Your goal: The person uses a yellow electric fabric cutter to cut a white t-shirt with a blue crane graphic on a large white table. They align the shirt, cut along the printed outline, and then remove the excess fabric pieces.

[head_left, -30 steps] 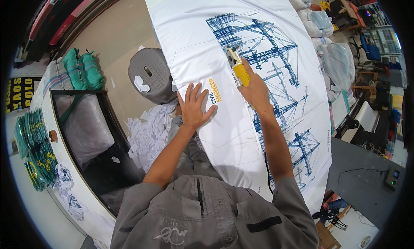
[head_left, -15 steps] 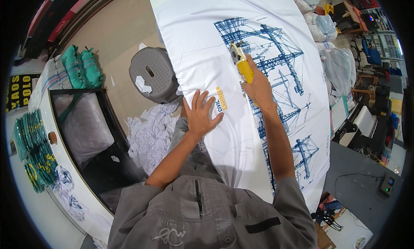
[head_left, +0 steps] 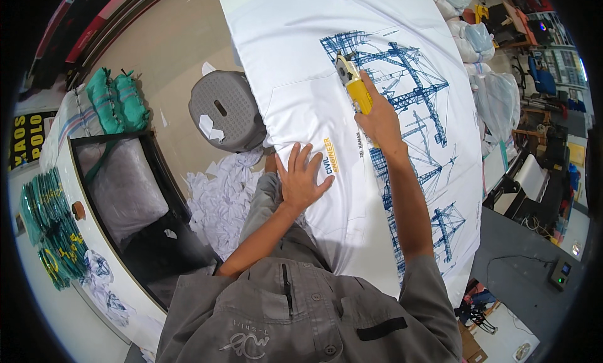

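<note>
White fabric (head_left: 295,102) with blue crane drawings and a small chest-style print is spread over a long table. My left hand (head_left: 303,181) lies flat on the fabric's left part, fingers spread, beside the blue-and-orange lettering. Farther off and to the right, my right hand (head_left: 381,124) is wrapped around a yellow-handled rotary cutter (head_left: 358,93). The cutter's round head points away from me and rests along the left border of the blue print. Where its blade meets the fabric is too small to make out.
A grey plastic stool (head_left: 223,108) stands left of the table, with a heap of white fabric scraps (head_left: 220,196) near it. An open-topped cabinet (head_left: 88,237) with bagged goods is at the left. Plastic-wrapped bundles (head_left: 493,99) and a grey surface (head_left: 521,250) lie to the right.
My right hand has pushed the cutter farther away along the border of the print. My left hand keeps its place on the fabric. The whole view has shifted slightly.
</note>
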Available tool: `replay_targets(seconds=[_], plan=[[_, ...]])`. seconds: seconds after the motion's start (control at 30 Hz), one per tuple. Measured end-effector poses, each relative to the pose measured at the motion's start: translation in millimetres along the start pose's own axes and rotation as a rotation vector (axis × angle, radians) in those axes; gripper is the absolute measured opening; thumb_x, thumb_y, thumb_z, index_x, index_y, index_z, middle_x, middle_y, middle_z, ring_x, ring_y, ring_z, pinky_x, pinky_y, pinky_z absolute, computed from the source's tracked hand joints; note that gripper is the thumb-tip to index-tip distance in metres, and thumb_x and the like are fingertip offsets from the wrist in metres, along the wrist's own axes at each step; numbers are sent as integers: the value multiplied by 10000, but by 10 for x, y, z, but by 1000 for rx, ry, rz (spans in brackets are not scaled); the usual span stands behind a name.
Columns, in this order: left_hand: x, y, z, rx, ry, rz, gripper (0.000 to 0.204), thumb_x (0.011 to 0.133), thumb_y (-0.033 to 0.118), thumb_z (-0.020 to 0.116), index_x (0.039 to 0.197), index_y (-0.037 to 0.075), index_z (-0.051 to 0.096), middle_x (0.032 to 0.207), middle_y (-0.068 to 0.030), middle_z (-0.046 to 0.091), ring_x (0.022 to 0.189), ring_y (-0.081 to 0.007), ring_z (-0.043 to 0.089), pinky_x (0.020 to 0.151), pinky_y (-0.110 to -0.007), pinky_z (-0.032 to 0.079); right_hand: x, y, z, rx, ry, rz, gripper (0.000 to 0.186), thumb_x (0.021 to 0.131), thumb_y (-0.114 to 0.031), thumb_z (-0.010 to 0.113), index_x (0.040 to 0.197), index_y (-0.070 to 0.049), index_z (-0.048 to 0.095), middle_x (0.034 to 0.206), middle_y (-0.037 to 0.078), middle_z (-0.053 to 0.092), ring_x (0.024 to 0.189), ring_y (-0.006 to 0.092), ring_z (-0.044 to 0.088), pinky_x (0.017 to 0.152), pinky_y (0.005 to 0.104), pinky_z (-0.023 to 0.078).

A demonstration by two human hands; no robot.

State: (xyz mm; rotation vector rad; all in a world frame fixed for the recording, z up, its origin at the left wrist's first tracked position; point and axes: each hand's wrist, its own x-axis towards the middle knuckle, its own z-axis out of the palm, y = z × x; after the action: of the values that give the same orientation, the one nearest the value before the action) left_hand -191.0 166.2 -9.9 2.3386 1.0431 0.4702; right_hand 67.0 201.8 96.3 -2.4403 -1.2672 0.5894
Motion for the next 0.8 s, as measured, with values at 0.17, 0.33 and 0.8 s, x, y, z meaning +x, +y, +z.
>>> replay_targets(seconds=[0.17, 0.33, 0.8], plan=[[5, -17, -24, -8, -38, -4, 655, 777, 501, 829, 1312, 150, 690, 1530, -101, 497, 1537, -378, 320, 1187, -793, 131, 167, -36, 34, -10, 16, -19, 1019, 773, -78, 693, 1681, -312, 294, 981, 255, 711, 957, 457, 711, 853, 517, 574], [19, -35, -13, 10, -50, 0, 646, 786, 515, 817, 1307, 148, 711, 1543, -98, 499, 1543, -361, 319, 1184, -794, 141, 334, -91, 66, 3, 19, -41, 1012, 776, -81, 689, 1681, -308, 296, 993, 255, 706, 953, 462, 708, 851, 519, 570], [-4, -78, 13, -18, -53, 12, 663, 781, 513, 839, 1322, 161, 690, 1564, -94, 487, 1545, -350, 320, 1182, -789, 148, 710, -455, -27, 39, -70, 27, 1016, 777, -60, 682, 1688, -296, 299, 1265, 289, 695, 1111, 464, 696, 986, 463, 551]])
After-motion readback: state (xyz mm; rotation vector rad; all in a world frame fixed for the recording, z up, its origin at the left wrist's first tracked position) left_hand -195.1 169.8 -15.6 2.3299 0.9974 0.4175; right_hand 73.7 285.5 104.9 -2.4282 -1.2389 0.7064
